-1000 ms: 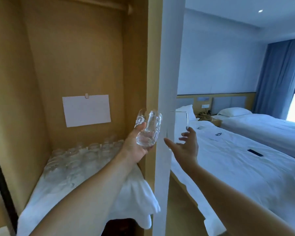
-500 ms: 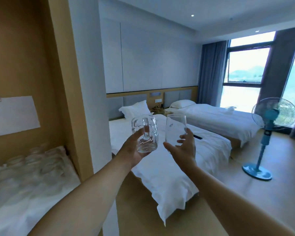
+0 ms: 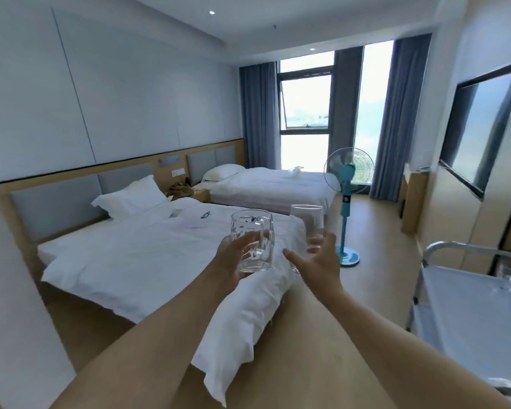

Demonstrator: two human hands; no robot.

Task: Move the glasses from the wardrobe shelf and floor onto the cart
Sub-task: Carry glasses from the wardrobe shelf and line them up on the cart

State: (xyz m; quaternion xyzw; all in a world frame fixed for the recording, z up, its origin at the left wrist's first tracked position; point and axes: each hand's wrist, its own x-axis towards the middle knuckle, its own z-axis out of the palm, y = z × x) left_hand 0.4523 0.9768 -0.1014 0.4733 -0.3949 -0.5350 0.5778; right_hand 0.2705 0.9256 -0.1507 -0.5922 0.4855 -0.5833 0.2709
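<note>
Glass mug (image 3: 252, 241), tumbler (image 3: 307, 224), both empty

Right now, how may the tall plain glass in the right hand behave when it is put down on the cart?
The tall plain glass looks thin-walled, so probably fragile. Its smooth sides may slip in the right hand. Being tall and narrow, it could tip on the cart, which looks smooth.
</note>
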